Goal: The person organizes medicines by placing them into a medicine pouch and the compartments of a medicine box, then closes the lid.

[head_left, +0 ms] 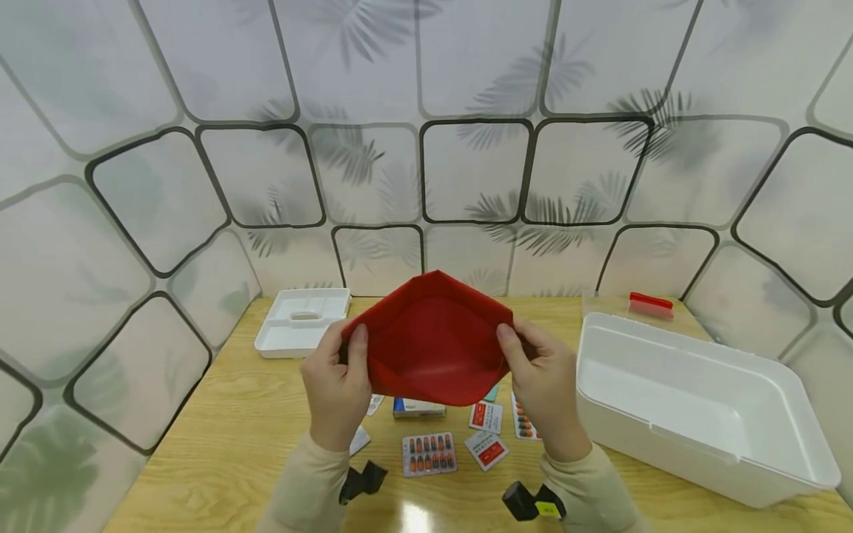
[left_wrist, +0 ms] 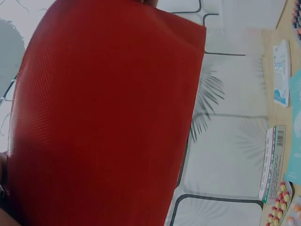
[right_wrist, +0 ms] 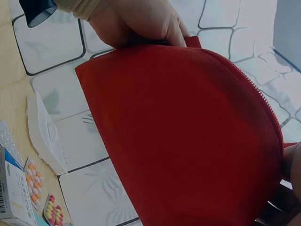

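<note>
A red zippered pouch [head_left: 433,348] is raised over the table, its mouth spread wide and its red inside showing. My left hand [head_left: 338,385] pinches the left end of the mouth, thumb on the near side. At the opposite end, my right hand [head_left: 546,385] grips the edge the same way. Zipper teeth run along the curved rim of the pouch [right_wrist: 188,132] in the right wrist view. Below the pouch lie a capsule blister pack [head_left: 429,454], a medicine box [head_left: 418,409] and red-and-white packets [head_left: 487,450], partly covered by it.
A deep white bin [head_left: 680,437] stands on the right of the wooden table [head_left: 220,444]. Behind it is a clear piece with a red handle [head_left: 650,302]. A white divided tray [head_left: 275,342] sits at the back left. Another blister pack [head_left: 525,423] lies beside the right hand.
</note>
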{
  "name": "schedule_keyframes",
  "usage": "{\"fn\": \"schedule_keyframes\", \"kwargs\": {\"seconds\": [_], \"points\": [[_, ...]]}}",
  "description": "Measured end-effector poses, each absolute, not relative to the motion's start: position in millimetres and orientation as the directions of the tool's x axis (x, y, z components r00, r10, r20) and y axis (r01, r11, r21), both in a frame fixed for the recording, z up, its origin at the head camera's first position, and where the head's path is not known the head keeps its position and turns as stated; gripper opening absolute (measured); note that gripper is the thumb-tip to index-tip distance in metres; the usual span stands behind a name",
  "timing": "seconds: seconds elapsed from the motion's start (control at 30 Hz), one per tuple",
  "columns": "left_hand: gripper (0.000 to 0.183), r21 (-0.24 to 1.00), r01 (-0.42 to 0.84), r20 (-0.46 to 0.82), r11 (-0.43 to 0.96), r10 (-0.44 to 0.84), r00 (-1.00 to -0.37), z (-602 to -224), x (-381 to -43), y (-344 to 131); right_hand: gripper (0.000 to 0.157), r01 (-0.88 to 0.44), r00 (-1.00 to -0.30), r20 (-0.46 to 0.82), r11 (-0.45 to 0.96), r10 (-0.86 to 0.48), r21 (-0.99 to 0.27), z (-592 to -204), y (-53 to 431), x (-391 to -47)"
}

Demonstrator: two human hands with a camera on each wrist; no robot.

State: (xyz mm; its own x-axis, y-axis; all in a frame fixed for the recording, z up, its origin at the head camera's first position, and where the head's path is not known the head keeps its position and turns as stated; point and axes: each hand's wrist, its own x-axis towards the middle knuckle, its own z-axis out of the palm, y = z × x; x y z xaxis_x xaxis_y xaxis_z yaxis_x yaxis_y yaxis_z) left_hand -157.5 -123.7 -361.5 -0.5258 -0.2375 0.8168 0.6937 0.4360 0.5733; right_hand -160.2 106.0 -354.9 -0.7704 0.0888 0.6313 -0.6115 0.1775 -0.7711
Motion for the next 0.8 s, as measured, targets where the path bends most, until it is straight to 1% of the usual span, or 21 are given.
{"fn": "schedule_keyframes", "kwargs": {"seconds": [0.1,0.27,0.43,0.67,0.8], "points": [[0.014,0.561,0.707,0.828,0.431,-0.26,-0.497,-360.9,-156.4,-123.6,0.017,-0.603,-0.774,0.626,0.189,0.099,-0.775,-363.4,108.5,-166.1],[0.014,0.543,0.729,0.839,0.416,-0.292,-0.458,-359.4,-154.7,-123.7,0.018,-0.612,-0.764,0.637,0.196,0.103,-0.766,-365.8,109.9,-167.6],[0.012,0.542,0.742,0.837,0.394,-0.329,-0.437,-358.5,-153.8,-126.0,0.02,-0.624,-0.76,0.644,0.178,0.086,-0.761,-364.8,109.4,-167.9],[0.009,0.589,0.709,0.804,0.389,-0.373,-0.463,-360.1,-156.7,-133.2,0.021,-0.642,-0.746,0.658,0.154,0.104,-0.751,-365.0,109.8,-168.8],[0.008,0.617,0.674,0.783,0.407,-0.402,-0.474,-360.8,-159.0,-137.8,0.022,-0.651,-0.746,0.662,0.13,0.072,-0.748,-366.5,107.7,-169.0]]}}
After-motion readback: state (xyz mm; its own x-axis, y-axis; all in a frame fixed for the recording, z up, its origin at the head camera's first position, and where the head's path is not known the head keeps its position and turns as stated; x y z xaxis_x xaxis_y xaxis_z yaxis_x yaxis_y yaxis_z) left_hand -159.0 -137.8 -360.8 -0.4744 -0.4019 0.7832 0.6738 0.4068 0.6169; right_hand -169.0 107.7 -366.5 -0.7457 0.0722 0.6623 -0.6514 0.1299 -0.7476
